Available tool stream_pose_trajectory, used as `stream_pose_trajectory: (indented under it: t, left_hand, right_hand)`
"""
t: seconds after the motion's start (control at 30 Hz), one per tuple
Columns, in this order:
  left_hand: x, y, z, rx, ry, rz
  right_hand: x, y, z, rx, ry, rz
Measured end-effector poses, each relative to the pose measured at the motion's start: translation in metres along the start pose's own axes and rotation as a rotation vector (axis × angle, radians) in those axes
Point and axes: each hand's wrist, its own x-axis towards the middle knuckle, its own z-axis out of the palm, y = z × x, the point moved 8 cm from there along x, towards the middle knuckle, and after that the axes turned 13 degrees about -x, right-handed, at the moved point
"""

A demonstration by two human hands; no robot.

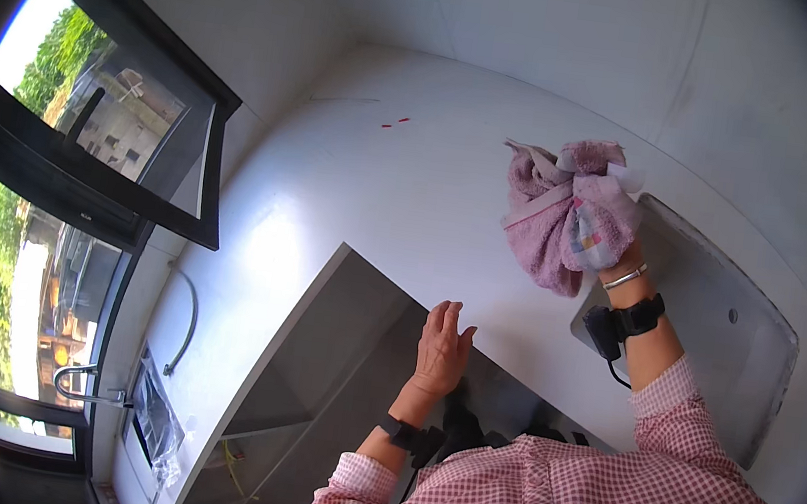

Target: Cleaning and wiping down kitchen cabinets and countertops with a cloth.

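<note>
A bunched pink terry towel (539, 227) with a patterned patch is over the white countertop (395, 198). My right hand (625, 260) grips it, its fingers mostly hidden by the folds. At the front edge of the counter is my left hand (443, 347), holding nothing, with the thumb held away from the fingers. Its fingertips reach the counter edge; whether they press on it I cannot tell. Beneath my right forearm lies a rectangular cutout or basin (713, 313) with a grey inside and a small round hole.
Two small red strips (395, 123) lie towards the back corner. On the left, a dark-framed window sash (220, 177) leans inward over the counter. A flexible hose (193, 317), a chrome faucet (92, 384) and a plastic-covered sink (156, 418) line that side. Open cabinet space (329, 364) lies below the edge.
</note>
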Motion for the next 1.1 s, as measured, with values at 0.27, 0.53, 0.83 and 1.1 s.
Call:
stream_pose_trajectory:
  t: [0.27,0.53,0.83,1.1]
  left_hand:
    - [0.04,-0.07,-0.061,-0.079,0.004,0.039]
    - [0.081,-0.148,-0.134,-0.066,0.077,0.07]
    - [0.149,-0.118,-0.113,-0.056,-0.018,0.203]
    - [0.194,-0.061,-0.022,0.095,-0.321,0.375]
  right_hand:
    - [0.105,-0.014,0.068,0.324,-0.15,0.126]
    - [0.09,-0.01,0.11,0.302,-0.038,0.347]
    - [0.018,0.099,0.071,-0.806,-0.055,0.374]
    - [-0.011,0.092,0.142,-1.41,-0.424,0.184]
